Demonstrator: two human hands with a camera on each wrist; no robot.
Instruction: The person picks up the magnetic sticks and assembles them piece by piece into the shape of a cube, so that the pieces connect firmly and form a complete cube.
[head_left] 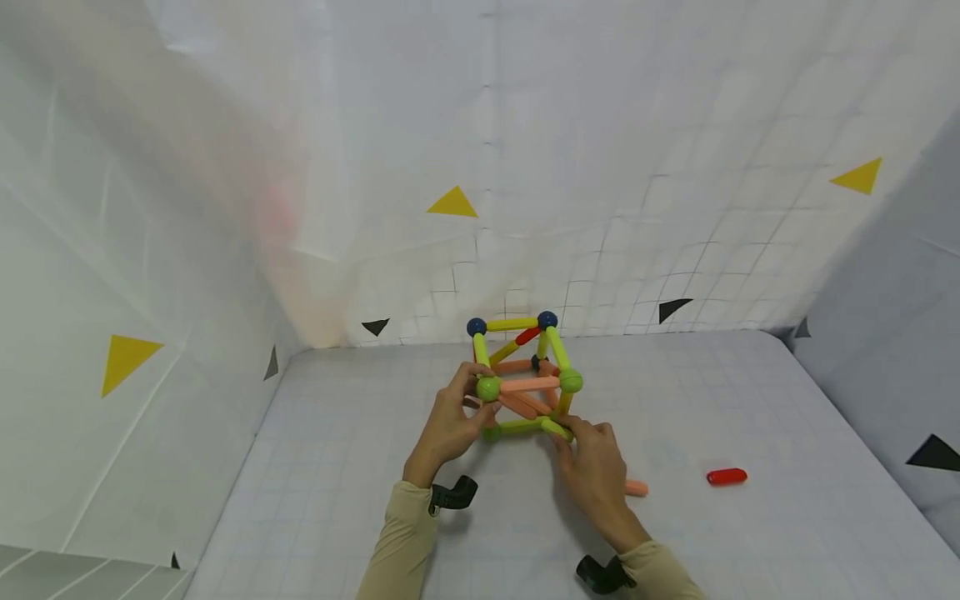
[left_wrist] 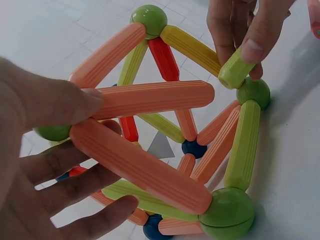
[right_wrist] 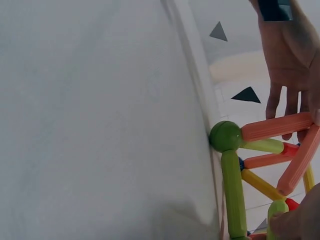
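Observation:
A frame of toy building rods and balls stands on the table. My left hand (head_left: 450, 417) holds its upper front left corner, a green ball (head_left: 488, 388). In the left wrist view, the left thumb presses on an orange rod (left_wrist: 160, 98) whose far end is free, and the other fingers spread behind it. With thumb and fingers, my right hand (head_left: 596, 467) pinches a light green rod (left_wrist: 236, 68) right at the lower front right green ball (left_wrist: 253, 93). Blue balls (head_left: 547, 320) join the back corners, with yellow and red rods between.
A red rod (head_left: 727, 477) lies loose on the table to the right. Beside the right hand, an orange rod (head_left: 637, 487) shows partly behind it. White sheeting with yellow and black triangles rises behind the table (head_left: 322, 467) and on both sides.

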